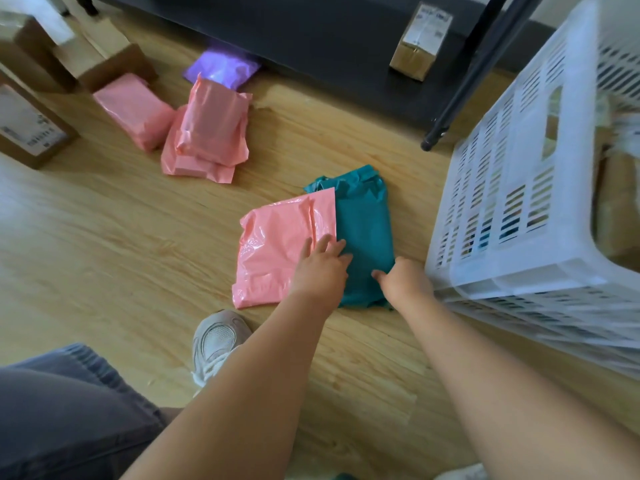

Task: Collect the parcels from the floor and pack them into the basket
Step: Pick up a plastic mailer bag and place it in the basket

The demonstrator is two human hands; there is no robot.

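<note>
Beside the basket: pink parcel overlaps teal parcel
Left hand: fingers flat on both
Right hand: pinches teal edge; best lift both together

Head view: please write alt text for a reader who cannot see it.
A person's left hand rests on a pink parcel that overlaps a teal parcel, whose edge the right hand grips, on a wooden floor beside a white basket. More pink parcels lie farther back.
</note>
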